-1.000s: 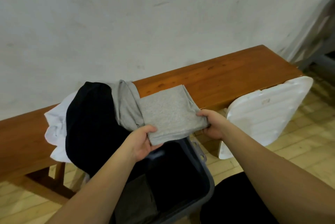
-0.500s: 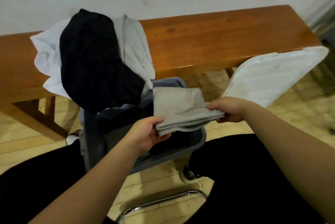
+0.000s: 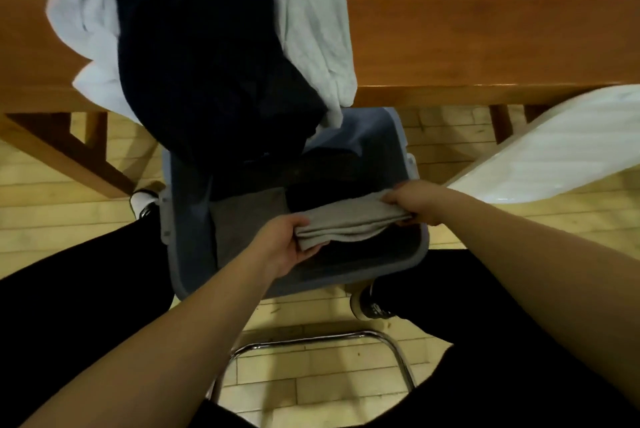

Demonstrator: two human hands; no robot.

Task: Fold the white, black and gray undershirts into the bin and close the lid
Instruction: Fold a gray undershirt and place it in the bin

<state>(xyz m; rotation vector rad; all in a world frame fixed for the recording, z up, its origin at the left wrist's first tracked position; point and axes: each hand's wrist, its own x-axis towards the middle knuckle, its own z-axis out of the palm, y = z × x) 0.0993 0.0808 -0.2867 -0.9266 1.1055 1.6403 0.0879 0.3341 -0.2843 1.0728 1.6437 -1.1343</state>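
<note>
Both hands hold a folded gray shirt (image 3: pixel 349 221) over the open bin (image 3: pixel 408 256): the left hand (image 3: pixel 287 245) pinches its left end and the right hand (image 3: pixel 414 202) grips its right end by the bin's right rim. Inside lies a folded gray piece (image 3: pixel 246 219), with dark room beside it. A black shirt (image 3: pixel 207 63) droops from the bench (image 3: pixel 485 29) over the far rim, on white cloth (image 3: pixel 311 18); the lid (image 3: pixel 554 150) leans to the right.

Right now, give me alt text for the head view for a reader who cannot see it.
Seen from above, a person's left hand and right hand each grip an end of a folded gray undershirt, held over an open gray bin on the wood floor. Behind it, a black undershirt and white undershirt drape off a wooden bench; the white lid leans at right.
</note>
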